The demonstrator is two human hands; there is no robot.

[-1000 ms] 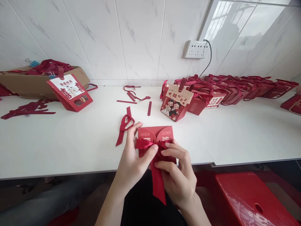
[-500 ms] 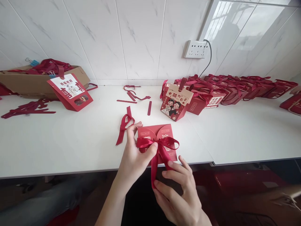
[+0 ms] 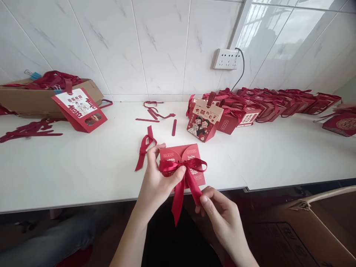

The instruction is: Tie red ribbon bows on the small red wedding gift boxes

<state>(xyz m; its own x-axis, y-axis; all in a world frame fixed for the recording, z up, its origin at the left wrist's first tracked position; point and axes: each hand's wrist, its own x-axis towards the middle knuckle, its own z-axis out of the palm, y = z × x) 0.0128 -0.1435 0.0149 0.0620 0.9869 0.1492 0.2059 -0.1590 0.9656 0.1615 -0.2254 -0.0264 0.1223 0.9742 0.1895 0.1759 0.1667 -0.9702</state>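
Note:
A red gift box (image 3: pixel 191 150) with pale printed characters lies at the table's front edge, a dark red satin ribbon (image 3: pixel 179 202) tied in a bow across its top. My left hand (image 3: pixel 160 178) grips the box from its left side, the thumb pressed on the bow's knot. One ribbon tail is pinched between the thumb and fingers of my right hand (image 3: pixel 219 211), drawn down and to the right. The other tail hangs free over the edge. Just left of the box lies a loose looped ribbon (image 3: pixel 144 146).
Ribbon scraps (image 3: pixel 152 115) lie behind the box. At left are a ribbon-filled carton (image 3: pixel 22 98) and a standing red box (image 3: pixel 89 120). A cream-topped box (image 3: pixel 204 120) fronts rows of bowed boxes (image 3: pixel 267 107) at right. An open cardboard carton (image 3: pixel 280 237) stands below the table.
My right hand has moved from both tails to the right-hand one, letting the other hang. The view has shifted slightly, bringing the lower right carton into sight. The far right box sits farther into view.

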